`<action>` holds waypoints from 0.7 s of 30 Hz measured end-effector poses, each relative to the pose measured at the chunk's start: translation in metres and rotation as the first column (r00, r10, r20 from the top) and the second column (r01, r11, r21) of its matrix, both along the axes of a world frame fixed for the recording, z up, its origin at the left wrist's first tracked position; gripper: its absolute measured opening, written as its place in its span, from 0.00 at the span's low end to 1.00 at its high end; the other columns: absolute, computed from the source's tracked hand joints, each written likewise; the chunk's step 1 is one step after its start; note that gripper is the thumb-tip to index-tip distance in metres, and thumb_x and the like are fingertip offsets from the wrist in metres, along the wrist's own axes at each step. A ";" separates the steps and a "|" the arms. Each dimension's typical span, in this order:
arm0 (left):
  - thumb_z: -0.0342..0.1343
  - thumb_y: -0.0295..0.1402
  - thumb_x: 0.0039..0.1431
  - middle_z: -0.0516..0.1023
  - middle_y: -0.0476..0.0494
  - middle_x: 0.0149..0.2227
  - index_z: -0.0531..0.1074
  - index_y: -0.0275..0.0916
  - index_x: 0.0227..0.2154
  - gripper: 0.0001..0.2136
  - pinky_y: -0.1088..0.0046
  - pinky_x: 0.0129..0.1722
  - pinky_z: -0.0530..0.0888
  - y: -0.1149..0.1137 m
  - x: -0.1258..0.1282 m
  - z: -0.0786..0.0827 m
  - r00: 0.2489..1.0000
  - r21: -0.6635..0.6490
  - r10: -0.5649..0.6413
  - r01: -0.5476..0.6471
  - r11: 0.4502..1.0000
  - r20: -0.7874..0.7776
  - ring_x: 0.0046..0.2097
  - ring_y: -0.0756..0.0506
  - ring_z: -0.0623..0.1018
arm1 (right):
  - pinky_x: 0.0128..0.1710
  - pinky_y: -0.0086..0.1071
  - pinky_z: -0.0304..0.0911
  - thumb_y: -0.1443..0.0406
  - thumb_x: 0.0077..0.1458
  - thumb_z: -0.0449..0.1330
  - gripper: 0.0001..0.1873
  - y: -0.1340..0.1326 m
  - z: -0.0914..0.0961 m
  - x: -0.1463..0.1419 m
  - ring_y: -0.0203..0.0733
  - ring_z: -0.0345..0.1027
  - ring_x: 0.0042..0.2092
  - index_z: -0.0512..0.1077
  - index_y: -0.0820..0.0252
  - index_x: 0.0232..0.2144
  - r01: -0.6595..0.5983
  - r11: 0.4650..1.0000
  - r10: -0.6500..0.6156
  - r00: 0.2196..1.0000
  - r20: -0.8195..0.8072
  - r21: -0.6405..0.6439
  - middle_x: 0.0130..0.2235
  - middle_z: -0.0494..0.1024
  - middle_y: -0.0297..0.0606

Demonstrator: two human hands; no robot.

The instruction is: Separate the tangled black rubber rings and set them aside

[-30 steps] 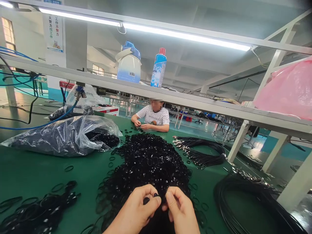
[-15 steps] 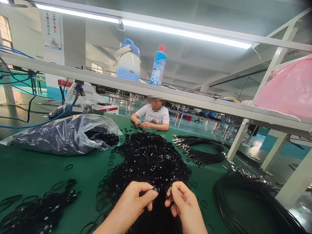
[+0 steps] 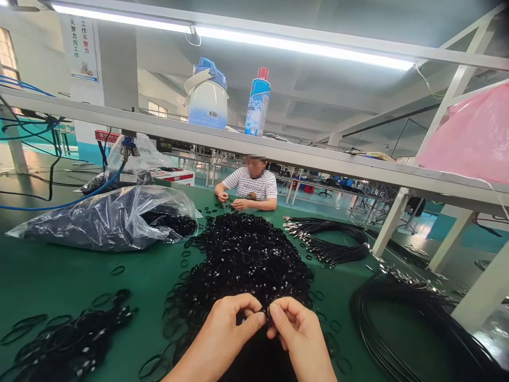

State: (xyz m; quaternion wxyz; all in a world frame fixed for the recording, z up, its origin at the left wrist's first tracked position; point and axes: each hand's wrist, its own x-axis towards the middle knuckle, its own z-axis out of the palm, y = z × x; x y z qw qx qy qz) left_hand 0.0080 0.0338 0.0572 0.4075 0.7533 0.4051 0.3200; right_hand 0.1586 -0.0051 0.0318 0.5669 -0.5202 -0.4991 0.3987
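Observation:
My left hand point(image 3: 228, 326) and my right hand point(image 3: 296, 331) meet at the bottom centre, fingertips pinched together on a small black rubber ring point(image 3: 265, 312). Both hover over the near edge of a big heap of black rubber rings point(image 3: 246, 254) on the green table point(image 3: 59, 276). The ring between my fingers is mostly hidden by them.
A clear bag of black rings point(image 3: 107, 217) lies at left, loose rings point(image 3: 67, 345) at bottom left. Black cable bundles point(image 3: 330, 241) and coiled cable point(image 3: 401, 323) lie at right. A person in a striped shirt point(image 3: 250, 188) works opposite. A jug point(image 3: 207, 95) and spray can point(image 3: 257, 103) stand on the shelf.
My two hands have closed the small gap between them; the fingertips now touch on the ring. The view has shifted slightly.

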 end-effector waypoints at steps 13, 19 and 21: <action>0.49 0.43 0.57 0.50 0.63 0.14 0.59 0.41 0.22 0.14 0.80 0.14 0.47 0.005 0.003 -0.009 0.954 -0.403 -0.028 0.152 0.902 0.298 0.15 0.57 0.49 | 0.32 0.29 0.62 0.67 0.43 0.64 0.09 0.000 0.000 0.004 0.37 0.66 0.32 0.72 0.63 0.31 -0.015 1.000 0.014 0.996 -0.087 -0.005 0.29 0.74 0.35; 0.51 0.42 0.56 0.63 0.57 0.21 0.64 0.37 0.23 0.14 0.80 0.15 0.48 0.007 0.000 -0.003 0.950 -0.422 0.017 0.122 0.898 0.312 0.15 0.59 0.52 | 0.26 0.26 0.56 0.65 0.42 0.65 0.15 0.003 0.002 0.010 0.35 0.63 0.29 0.67 0.62 0.35 0.062 0.998 -0.064 0.988 -0.139 -0.018 0.27 0.73 0.32; 0.53 0.42 0.55 0.66 0.55 0.23 0.67 0.35 0.25 0.14 0.80 0.15 0.48 0.007 0.000 -0.003 0.953 -0.429 0.020 0.118 0.896 0.304 0.16 0.60 0.52 | 0.27 0.27 0.57 0.65 0.42 0.65 0.19 0.003 0.002 0.009 0.35 0.64 0.29 0.67 0.61 0.38 0.043 0.999 -0.047 0.990 -0.132 -0.034 0.27 0.73 0.32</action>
